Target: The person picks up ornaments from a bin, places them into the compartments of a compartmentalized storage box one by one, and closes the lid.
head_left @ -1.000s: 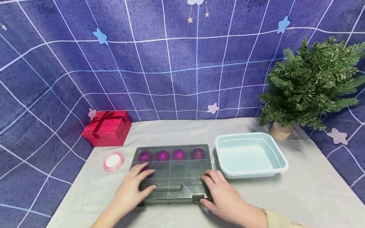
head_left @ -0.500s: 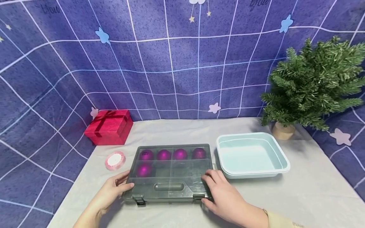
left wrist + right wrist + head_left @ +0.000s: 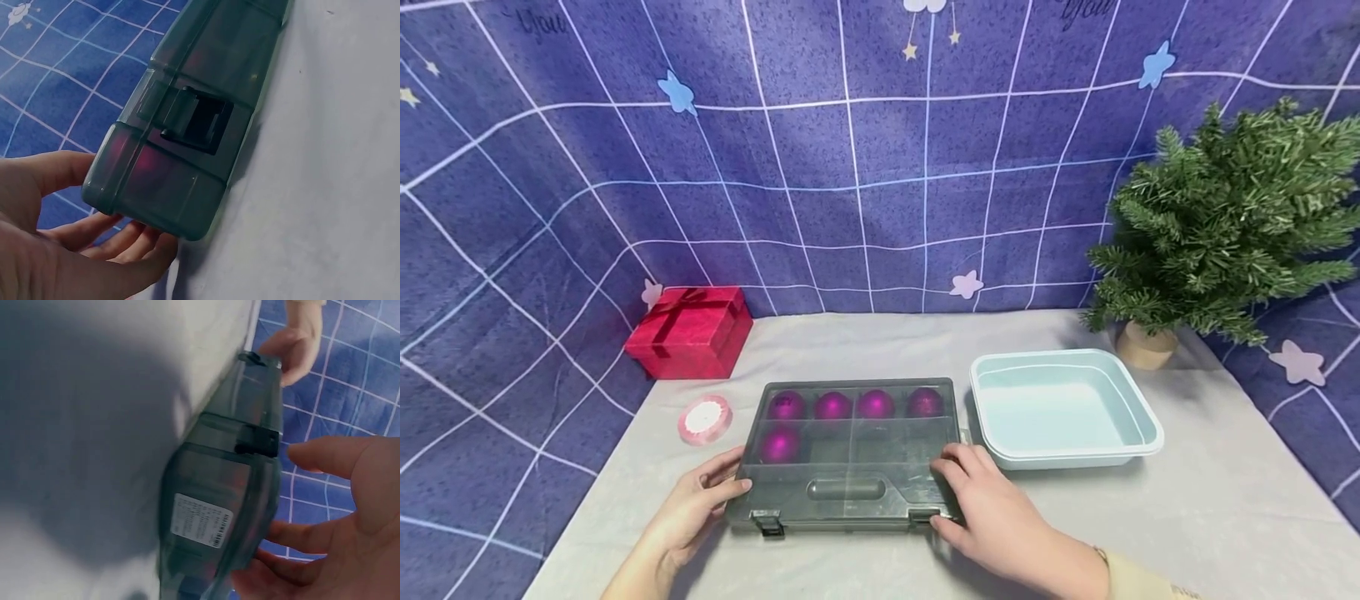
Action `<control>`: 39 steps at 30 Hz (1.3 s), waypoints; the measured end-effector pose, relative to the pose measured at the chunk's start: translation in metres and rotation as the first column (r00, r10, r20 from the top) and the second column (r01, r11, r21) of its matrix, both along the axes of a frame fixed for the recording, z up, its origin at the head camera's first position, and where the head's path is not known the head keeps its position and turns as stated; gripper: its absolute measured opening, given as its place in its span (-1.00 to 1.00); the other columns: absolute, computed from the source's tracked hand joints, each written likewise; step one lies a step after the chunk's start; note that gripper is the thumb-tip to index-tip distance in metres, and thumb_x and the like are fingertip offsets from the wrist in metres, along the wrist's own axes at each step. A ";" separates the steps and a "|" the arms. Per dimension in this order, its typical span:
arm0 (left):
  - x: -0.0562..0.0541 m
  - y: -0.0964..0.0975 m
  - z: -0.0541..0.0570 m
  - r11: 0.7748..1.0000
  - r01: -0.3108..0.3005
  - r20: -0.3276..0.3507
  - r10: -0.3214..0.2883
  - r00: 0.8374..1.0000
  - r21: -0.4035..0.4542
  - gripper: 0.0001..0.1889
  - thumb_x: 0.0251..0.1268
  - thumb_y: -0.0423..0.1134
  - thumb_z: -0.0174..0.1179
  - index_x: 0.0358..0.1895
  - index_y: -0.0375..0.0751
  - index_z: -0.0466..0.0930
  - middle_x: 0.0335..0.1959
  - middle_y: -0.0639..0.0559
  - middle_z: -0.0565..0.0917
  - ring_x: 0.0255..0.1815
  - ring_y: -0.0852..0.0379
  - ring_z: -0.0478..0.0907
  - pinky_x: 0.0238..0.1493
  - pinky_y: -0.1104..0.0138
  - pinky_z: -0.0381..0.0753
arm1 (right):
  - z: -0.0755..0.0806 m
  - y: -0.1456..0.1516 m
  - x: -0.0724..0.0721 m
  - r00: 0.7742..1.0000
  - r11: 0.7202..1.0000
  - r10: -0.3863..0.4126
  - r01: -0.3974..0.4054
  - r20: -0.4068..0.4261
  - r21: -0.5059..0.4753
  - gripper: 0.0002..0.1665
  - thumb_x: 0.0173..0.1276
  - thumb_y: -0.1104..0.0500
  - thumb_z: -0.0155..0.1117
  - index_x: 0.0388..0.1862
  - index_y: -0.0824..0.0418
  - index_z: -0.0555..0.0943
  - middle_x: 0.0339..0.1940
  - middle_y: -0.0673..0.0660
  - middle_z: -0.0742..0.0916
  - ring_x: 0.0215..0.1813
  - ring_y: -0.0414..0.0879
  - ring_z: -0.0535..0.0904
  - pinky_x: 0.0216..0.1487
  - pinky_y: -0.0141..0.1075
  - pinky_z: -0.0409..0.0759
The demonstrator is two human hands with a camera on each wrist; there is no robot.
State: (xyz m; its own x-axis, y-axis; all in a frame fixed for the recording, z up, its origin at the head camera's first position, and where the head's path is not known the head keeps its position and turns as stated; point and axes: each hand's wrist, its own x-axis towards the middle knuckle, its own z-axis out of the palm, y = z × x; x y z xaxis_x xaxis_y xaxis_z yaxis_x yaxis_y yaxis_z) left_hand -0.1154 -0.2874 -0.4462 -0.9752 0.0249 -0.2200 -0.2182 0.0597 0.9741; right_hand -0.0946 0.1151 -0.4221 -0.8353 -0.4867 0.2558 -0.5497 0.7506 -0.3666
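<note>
A smoky transparent storage case [image 3: 880, 450] lies flat on the table with its lid down. Several shiny purple balls [image 3: 876, 405] show through the lid, in the back row and at the left of the row before it. My left hand [image 3: 688, 508] holds the case's left front corner, thumb on top and fingers along the side. Near it, the left latch [image 3: 203, 119] sticks out from the front. My right hand [image 3: 996, 508] holds the right front corner. Its fingers bend over the lid edge and its thumb is by the right latch [image 3: 257, 440], contact unclear.
Right of the case stands a pale blue plastic tub [image 3: 1067, 454], with a small artificial fir tree [image 3: 1217, 225] behind it. A red gift box [image 3: 692, 337] and a pink ribbon roll [image 3: 705, 419] are at the left. A blue gridded cloth [image 3: 880, 167] hangs behind.
My left hand has moved from the lid's top to the case's left front corner and takes hold there, uncovering a purple ball and the left latch. My right hand stays in place.
</note>
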 end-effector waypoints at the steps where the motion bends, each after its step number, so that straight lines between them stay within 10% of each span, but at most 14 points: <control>1: 0.000 0.000 0.000 1.000 -0.003 0.005 0.003 1.000 0.005 -0.29 0.33 -0.48 0.20 0.52 -0.52 0.15 0.40 -0.35 0.44 0.05 0.23 0.62 0.04 0.32 0.59 | 0.001 0.000 0.000 1.000 1.000 0.007 -0.007 0.001 -0.007 -0.35 0.20 -0.01 0.51 0.20 0.26 0.61 0.23 0.13 0.56 0.26 -0.01 0.38 0.19 -0.05 0.56; 6: -0.001 0.000 -0.003 1.000 -0.013 0.033 0.012 0.999 0.011 -0.28 0.33 -0.45 0.20 0.53 -0.47 0.15 0.45 -0.36 0.37 0.09 0.19 0.59 0.10 0.26 0.53 | 0.010 -0.007 0.002 0.982 0.974 0.187 -0.184 0.011 -0.130 -0.50 0.30 0.08 0.44 0.20 0.14 0.61 0.29 0.06 0.56 0.34 -0.03 0.37 0.26 0.01 0.50; 9: -0.001 -0.001 -0.004 1.000 -0.021 0.036 0.021 0.999 0.007 -0.28 0.32 -0.45 0.20 0.53 -0.46 0.16 0.43 -0.32 0.41 0.10 0.16 0.57 0.11 0.24 0.50 | 0.017 -0.017 0.005 0.916 0.890 0.386 -0.339 0.110 -0.305 -0.57 0.42 0.11 0.35 0.24 0.08 0.58 0.29 0.00 0.58 0.33 -0.10 0.44 0.24 -0.10 0.53; 11: -0.001 0.000 -0.004 1.000 -0.028 0.036 0.028 0.999 0.006 -0.28 0.31 -0.45 0.21 0.53 -0.46 0.18 0.42 -0.32 0.42 0.10 0.16 0.57 0.11 0.23 0.49 | 0.018 -0.026 0.007 0.820 0.801 0.519 -0.370 0.239 -0.470 -0.61 0.48 0.15 0.28 0.25 0.08 0.56 0.26 -0.02 0.61 0.29 -0.16 0.49 0.22 -0.21 0.55; 15: -0.001 0.001 -0.005 0.999 -0.035 0.037 0.035 0.999 0.005 -0.29 0.30 -0.45 0.22 0.51 -0.46 0.20 0.42 -0.32 0.42 0.09 0.15 0.58 0.10 0.24 0.50 | 0.011 -0.050 0.011 0.513 0.620 0.734 -0.242 0.444 -0.746 -0.62 0.54 0.25 0.15 0.29 0.28 0.53 0.25 0.15 0.65 0.25 -0.13 0.57 0.20 -0.32 0.54; 18: -0.001 0.001 -0.005 0.999 -0.043 0.037 0.042 0.998 0.003 -0.30 0.30 -0.45 0.21 0.51 -0.46 0.21 0.41 -0.32 0.43 0.08 0.15 0.58 0.11 0.23 0.49 | 0.003 -0.069 0.014 0.290 0.565 0.798 -0.055 0.529 -0.823 -0.55 0.54 0.29 0.05 0.33 0.45 0.47 0.26 0.26 0.65 0.27 -0.09 0.58 0.22 -0.32 0.53; 26: -0.001 0.002 -0.004 0.998 -0.049 0.054 0.051 0.997 -0.036 -0.30 0.30 -0.43 0.23 0.51 -0.40 0.23 0.41 -0.31 0.43 0.11 0.11 0.54 0.11 0.19 0.42 | -0.026 -0.107 0.013 -0.007 0.544 0.819 0.329 0.574 -0.772 -0.37 0.48 0.34 -0.08 0.49 0.52 0.27 0.43 0.40 0.48 0.47 0.19 0.37 0.32 -0.27 0.45; 31: -0.001 0.002 -0.003 0.999 -0.046 0.058 0.048 0.997 -0.026 -0.29 0.29 -0.44 0.23 0.51 -0.39 0.23 0.38 -0.30 0.45 0.10 0.09 0.56 0.10 0.17 0.46 | -0.035 -0.124 0.010 -0.115 0.523 0.827 0.516 0.550 -0.679 -0.28 0.44 0.36 -0.15 0.56 0.54 0.10 0.52 0.44 0.34 0.55 0.27 0.20 0.50 -0.06 0.22; 36: -0.001 0.000 -0.003 0.999 -0.044 0.053 0.045 0.998 -0.019 -0.31 0.30 -0.44 0.22 0.50 -0.40 0.23 0.34 -0.26 0.49 0.08 0.09 0.57 0.10 0.18 0.48 | -0.042 -0.139 0.009 -0.126 0.485 0.853 0.546 0.506 -0.683 -0.26 0.41 0.40 -0.20 0.57 0.55 0.06 0.56 0.47 0.26 0.58 0.29 0.12 0.54 0.02 0.07; 39: -0.002 0.000 -0.003 0.999 -0.038 0.055 0.039 0.998 -0.020 -0.31 0.31 -0.43 0.23 0.50 -0.39 0.24 0.35 -0.25 0.49 0.08 0.09 0.56 0.10 0.19 0.49 | -0.045 -0.146 0.007 -0.096 0.466 0.861 0.542 0.500 -0.699 -0.26 0.39 0.41 -0.21 0.56 0.55 0.06 0.55 0.47 0.27 0.57 0.29 0.14 0.55 0.04 0.04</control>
State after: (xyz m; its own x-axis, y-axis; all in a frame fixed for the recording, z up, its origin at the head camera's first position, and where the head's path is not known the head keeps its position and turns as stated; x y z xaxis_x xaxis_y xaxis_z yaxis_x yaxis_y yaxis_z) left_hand -0.1173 -0.2873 -0.4491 -0.9616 -0.0175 -0.2740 -0.2745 0.0679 0.9592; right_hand -0.0875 -0.0305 -0.4673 -0.3973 -0.8939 -0.2078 0.7654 -0.1978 -0.6124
